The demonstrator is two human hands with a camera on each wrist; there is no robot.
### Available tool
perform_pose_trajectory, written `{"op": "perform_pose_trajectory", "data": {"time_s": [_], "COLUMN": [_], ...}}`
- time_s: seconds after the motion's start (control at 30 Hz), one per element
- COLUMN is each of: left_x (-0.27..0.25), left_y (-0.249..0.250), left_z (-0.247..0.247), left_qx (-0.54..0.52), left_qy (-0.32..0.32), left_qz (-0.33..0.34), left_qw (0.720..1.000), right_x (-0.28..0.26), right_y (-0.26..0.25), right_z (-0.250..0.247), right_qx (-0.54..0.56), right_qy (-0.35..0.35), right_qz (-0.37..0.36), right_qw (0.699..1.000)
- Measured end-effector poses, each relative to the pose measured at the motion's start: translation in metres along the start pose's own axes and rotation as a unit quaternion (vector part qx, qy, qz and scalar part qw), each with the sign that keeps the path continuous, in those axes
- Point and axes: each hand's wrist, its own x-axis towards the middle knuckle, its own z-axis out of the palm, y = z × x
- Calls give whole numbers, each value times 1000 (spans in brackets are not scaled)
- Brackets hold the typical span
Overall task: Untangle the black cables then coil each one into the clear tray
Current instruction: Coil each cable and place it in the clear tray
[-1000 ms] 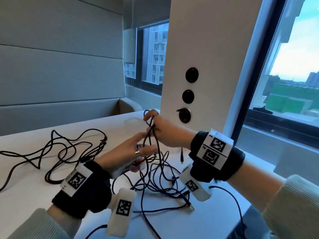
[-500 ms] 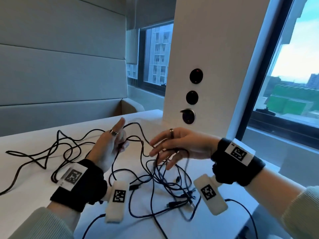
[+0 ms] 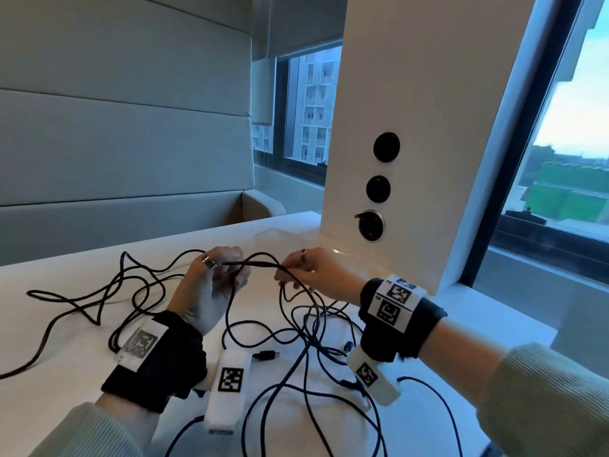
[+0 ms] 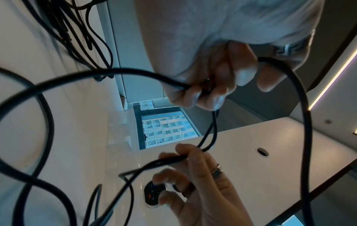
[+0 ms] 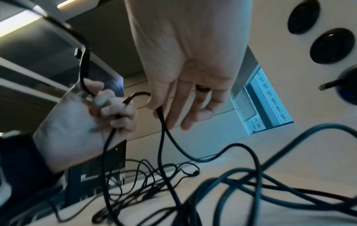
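Mostly undone: black cables (image 3: 306, 328) sprawl tangled across frame centre and lower left on white table (image 3: 59, 384); clear tray unseen, nothing coiled. My left hand (image 3: 211, 288) grips one strand; right hand (image 3: 316, 275) pinches it alongside.

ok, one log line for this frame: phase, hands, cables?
phase: untangling | left hand: grips black cable | right hand: pinches same cable | rest: tangled on table

black cables (image 3: 306, 328) | tangled, sprawled on table | one strand lifted
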Motion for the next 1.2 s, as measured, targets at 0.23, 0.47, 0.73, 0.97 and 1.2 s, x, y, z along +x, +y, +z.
{"op": "perform_pose_trajectory", "data": {"time_s": [0.23, 0.47, 0.73, 0.97, 1.2], "left_x": [10, 30, 66, 84, 75], "left_y": [-5, 5, 43, 9, -22], "left_z": [-10, -24, 48, 84, 95], "left_qx": [134, 498, 429, 322, 394], "left_qy": [6, -62, -15, -100, -138], "left_qz": [6, 17, 68, 75, 26], "left_qw": [991, 865, 901, 939, 908], "right_x": [16, 26, 32, 26, 17], "right_y": [-3, -20, -47, -38, -37], "right_z": [-30, -80, -94, -79, -91], "right_qx": [58, 117, 82, 33, 132], "right_qy": [28, 140, 57, 103, 130], "right_qz": [45, 47, 64, 38, 9], "right_qw": [997, 982, 993, 993, 983]}}
